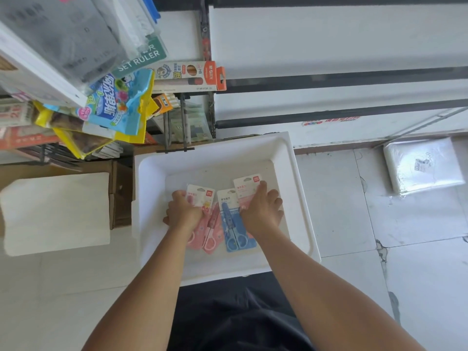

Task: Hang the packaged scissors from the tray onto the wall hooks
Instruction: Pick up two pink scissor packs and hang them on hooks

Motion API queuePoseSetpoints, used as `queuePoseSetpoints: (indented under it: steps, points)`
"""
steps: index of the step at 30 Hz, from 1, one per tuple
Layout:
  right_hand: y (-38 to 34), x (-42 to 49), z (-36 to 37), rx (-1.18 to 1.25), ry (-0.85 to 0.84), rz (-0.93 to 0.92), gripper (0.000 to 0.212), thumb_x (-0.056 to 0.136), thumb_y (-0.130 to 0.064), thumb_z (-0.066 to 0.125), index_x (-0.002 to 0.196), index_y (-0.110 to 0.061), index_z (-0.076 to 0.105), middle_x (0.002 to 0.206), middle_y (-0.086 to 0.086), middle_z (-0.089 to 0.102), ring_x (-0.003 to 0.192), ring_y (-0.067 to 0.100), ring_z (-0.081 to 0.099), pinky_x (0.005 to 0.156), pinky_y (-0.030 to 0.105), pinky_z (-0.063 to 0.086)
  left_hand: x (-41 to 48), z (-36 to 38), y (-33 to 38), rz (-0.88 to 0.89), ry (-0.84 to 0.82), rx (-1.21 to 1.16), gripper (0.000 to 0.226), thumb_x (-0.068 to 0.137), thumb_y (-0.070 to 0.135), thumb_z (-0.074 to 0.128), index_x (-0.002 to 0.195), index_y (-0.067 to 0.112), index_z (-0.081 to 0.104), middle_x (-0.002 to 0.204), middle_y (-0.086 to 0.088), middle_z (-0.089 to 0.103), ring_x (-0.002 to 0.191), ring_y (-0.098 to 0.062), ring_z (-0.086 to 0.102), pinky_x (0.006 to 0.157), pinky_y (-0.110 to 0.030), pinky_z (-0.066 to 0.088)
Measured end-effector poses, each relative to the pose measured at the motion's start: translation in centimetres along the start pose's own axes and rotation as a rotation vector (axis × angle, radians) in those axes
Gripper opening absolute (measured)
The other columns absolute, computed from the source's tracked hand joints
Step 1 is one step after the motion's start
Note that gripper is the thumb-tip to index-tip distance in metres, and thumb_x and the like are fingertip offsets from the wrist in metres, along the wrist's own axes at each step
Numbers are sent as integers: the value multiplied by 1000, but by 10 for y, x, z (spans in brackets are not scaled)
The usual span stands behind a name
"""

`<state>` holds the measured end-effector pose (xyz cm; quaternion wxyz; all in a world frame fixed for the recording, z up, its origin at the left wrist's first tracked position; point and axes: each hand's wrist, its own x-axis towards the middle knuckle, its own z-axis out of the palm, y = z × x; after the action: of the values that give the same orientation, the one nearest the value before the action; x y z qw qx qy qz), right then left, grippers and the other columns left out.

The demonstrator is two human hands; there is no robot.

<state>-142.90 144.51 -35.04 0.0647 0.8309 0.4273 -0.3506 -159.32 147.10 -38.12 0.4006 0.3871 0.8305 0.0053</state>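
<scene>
A white tray (152, 198) sits on the floor in front of me with several packaged scissors inside. A blue pack (234, 224) lies in the middle between my hands. My left hand (182, 211) rests on the pink packs (203, 198) at the left, fingers curled over one card. My right hand (262, 211) lies over another pink pack (244, 184) at the right, fingers spread across its card. Whether either pack is lifted cannot be told. Black wall hooks (184, 127) with hanging goods stand just beyond the tray's far edge.
Packaged stationery and snack bags (114, 102) hang at the upper left. A white board (55, 211) lies over cardboard boxes left of the tray. A wrapped white bundle (423, 165) rests on the floor tiles at the right. White shelving runs along the back.
</scene>
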Motion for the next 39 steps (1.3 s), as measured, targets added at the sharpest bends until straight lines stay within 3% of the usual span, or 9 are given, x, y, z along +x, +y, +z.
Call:
queuePoseSetpoints:
  steps: [7, 10, 13, 18, 22, 24, 30, 35, 39]
  points:
    - [2, 12, 1, 162, -30, 97, 104, 79, -21, 78, 154, -22, 6, 136, 19, 40, 129, 38, 39, 109, 47, 34, 0, 3, 12, 76, -8, 126, 38, 83, 16, 69, 116, 26, 53, 132, -10, 41, 122, -34, 41, 103, -41, 34]
    - [3, 13, -4, 269, 13, 82, 66, 87, -12, 66, 144, -19, 33, 128, 12, 52, 124, 35, 49, 103, 44, 42, -2, 5, 12, 110, 23, 88, 48, 84, 16, 70, 124, 26, 45, 128, -11, 49, 120, -34, 47, 99, -43, 34]
    - [6, 9, -15, 510, -61, -17, 19, 96, -7, 49, 107, -17, 59, 95, 0, 68, 89, 23, 66, 63, 29, 50, -1, 5, 10, 108, 33, 69, 59, 84, 21, 72, 134, 24, 42, 128, -11, 56, 119, -34, 53, 97, -45, 36]
    - [9, 2, -50, 805, -98, -166, 12, 99, -8, 54, 91, -16, 58, 87, 1, 72, 78, 20, 73, 54, 31, 58, 3, 4, 14, 81, 49, 147, 49, 84, 29, 73, 127, 24, 51, 132, -13, 46, 120, -35, 45, 100, -46, 39]
    - [7, 3, -69, 938, -133, -236, 13, 97, -6, 60, 109, -3, 59, 103, 11, 75, 83, 19, 78, 66, 39, 64, 6, 4, 17, 84, 20, 191, 47, 82, 32, 74, 121, 23, 50, 129, -11, 45, 121, -35, 44, 97, -47, 38]
    - [4, 1, -76, 969, -117, -238, 16, 96, -3, 62, 112, -2, 60, 102, 12, 75, 75, 10, 77, 59, 28, 61, 5, 4, 18, 101, 26, 169, 45, 83, 32, 74, 118, 21, 49, 127, -11, 50, 119, -35, 47, 97, -48, 38]
    - [2, -2, -85, 1046, -102, -240, 11, 98, 2, 56, 107, -2, 61, 92, 0, 74, 70, 4, 75, 57, 18, 57, 1, 7, 20, 68, 22, 13, 92, 67, 33, 89, 141, 17, 36, 139, -15, 48, 126, -39, 48, 100, -49, 37]
    - [3, -3, -84, 1060, -68, -226, 12, 98, -1, 58, 106, -9, 63, 93, -2, 77, 77, 11, 78, 59, 22, 58, 8, 11, 28, -9, -23, -54, 61, 67, 34, 87, 117, 18, 55, 122, -11, 60, 105, -32, 61, 92, -51, 50]
    - [5, -4, -82, 1066, -70, -215, 12, 99, -3, 57, 109, -8, 63, 94, -2, 76, 76, 8, 77, 58, 21, 58, 6, 13, 32, 42, -29, 83, 38, 82, 36, 76, 111, 21, 59, 124, -11, 47, 115, -33, 48, 98, -47, 40]
